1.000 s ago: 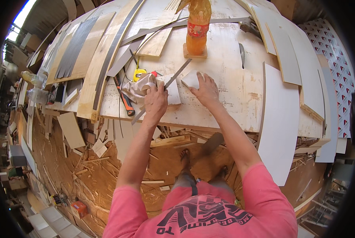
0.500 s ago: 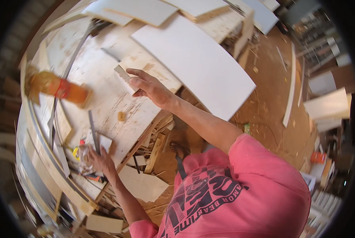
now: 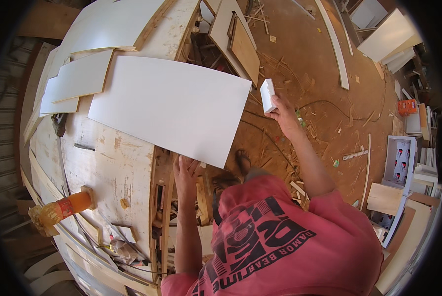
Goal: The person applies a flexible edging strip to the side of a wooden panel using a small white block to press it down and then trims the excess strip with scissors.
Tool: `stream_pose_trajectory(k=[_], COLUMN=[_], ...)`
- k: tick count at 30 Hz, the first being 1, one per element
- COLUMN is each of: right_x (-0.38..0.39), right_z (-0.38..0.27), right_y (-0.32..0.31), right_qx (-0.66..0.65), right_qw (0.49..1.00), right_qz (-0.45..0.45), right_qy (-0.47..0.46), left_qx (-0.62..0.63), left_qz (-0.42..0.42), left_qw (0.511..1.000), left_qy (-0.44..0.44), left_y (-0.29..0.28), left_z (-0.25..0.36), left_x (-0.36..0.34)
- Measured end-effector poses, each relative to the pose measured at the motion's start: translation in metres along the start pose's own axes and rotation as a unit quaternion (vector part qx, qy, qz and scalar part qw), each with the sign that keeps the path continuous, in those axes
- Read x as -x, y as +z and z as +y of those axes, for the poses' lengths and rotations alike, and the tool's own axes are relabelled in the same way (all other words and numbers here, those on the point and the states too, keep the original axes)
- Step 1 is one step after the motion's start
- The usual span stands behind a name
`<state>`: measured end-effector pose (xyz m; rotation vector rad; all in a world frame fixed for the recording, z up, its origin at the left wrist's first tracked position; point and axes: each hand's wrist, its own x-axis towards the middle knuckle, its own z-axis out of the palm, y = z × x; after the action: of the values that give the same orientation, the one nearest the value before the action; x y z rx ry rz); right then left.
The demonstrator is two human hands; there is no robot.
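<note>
My right hand [image 3: 284, 112] is closed on a small white rectangular block [image 3: 268, 93] with a rough top edge, raised over the floor. My left hand [image 3: 185, 170] is at the near edge of a large white board [image 3: 169, 106], with its fingertips partly hidden there, so its grip is unclear. The board lies on the worktable [image 3: 112, 167] and juts past its side. A bottle of orange liquid [image 3: 78, 204], a dark thin blade-like piece [image 3: 84, 146] and a cluster of tools and cloth [image 3: 124, 251] are on the table.
Stacked white panels [image 3: 73, 84] lie at the table's far part. Leaning boards [image 3: 238, 44] stand beside it. The brown floor [image 3: 310, 59] holds offcuts, strips and cables. A white carcass [image 3: 396, 163], panels and an orange box [image 3: 406, 107] are along the right.
My body and view have turned rightward, swinging the bottle to the lower left. The right hand has lifted the white block away from the tabletop. The left hand has left the metal strip for the board's edge.
</note>
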<state>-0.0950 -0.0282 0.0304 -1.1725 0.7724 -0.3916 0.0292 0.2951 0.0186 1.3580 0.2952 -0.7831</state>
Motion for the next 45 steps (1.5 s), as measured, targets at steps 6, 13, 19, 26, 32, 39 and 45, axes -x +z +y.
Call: stream_pose_trajectory(k=[6, 13, 19, 26, 32, 39, 45], right_x=[-0.048, 0.010, 0.074, 0.114, 0.100, 0.097, 0.047], right_z=[0.041, 0.019, 0.077, 0.090, 0.073, 0.068, 0.039], right_y=[0.002, 0.035, 0.035, 0.047, 0.051, 0.044, 0.024], right_qx=[0.105, 0.125, 0.159, 0.178, 0.180, 0.165, 0.017], right_qw=[0.993, 0.992, 0.980, 0.955, 0.912, 0.927, 0.997], right_qz=[0.041, 0.021, -0.110, -0.234, -0.366, -0.335, -0.073], right_qy=[-0.033, 0.021, 0.051, 0.030, 0.033, 0.034, 0.036], left_qx=[0.085, 0.032, 0.046, 0.051, 0.058, 0.045, 0.031], left_qz=[-0.059, -0.032, -0.061, -0.010, -0.004, 0.011, 0.006], left_qw=[0.994, 0.999, 0.996, 0.999, 0.998, 0.999, 0.999], left_qy=[0.033, 0.022, 0.040, 0.016, 0.033, 0.020, 0.016], left_y=[0.040, 0.042, 0.035, 0.038, 0.030, 0.036, 0.034], left_z=[-0.007, -0.004, -0.007, -0.002, -0.008, -0.002, 0.002], left_x=[-0.041, -0.044, -0.049, -0.043, -0.051, -0.043, -0.042])
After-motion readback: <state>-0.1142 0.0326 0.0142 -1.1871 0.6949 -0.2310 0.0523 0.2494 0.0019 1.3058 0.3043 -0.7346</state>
